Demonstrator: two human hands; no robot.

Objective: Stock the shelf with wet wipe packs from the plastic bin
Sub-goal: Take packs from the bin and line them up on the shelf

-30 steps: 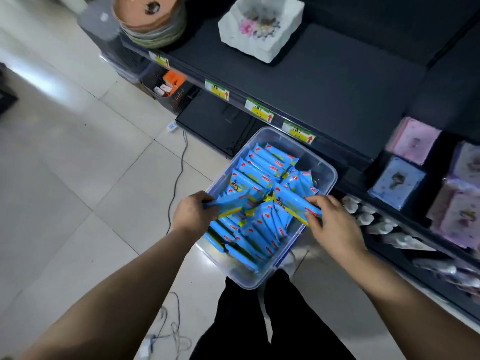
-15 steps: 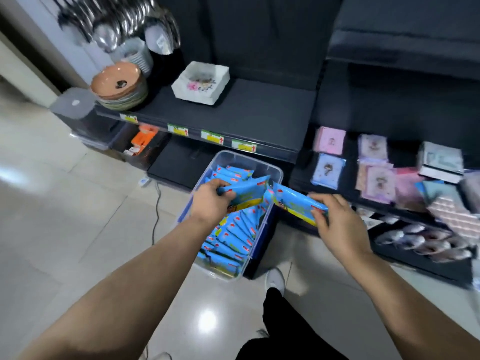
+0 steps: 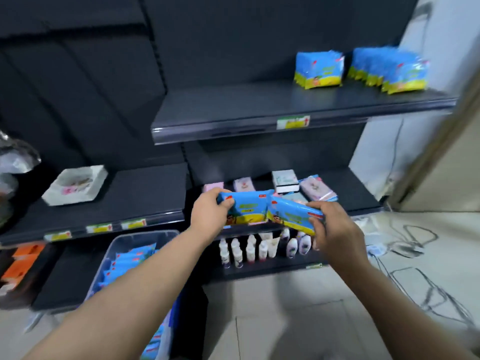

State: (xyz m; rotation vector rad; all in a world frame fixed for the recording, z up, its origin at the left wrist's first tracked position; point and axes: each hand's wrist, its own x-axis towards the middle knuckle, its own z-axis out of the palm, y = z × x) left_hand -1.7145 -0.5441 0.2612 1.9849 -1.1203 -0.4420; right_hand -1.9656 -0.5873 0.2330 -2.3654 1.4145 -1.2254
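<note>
Each hand grips one blue wet wipe pack: the left hand is closed around the left pack, the right hand pinches the right pack. The packs touch end to end in front of the middle shelf. More packs stand on the upper shelf, far right. The plastic bin, holding more, sits lower left on the floor.

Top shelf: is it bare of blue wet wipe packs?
No, blue packs already stand upright at the right end of the top shelf.
</note>
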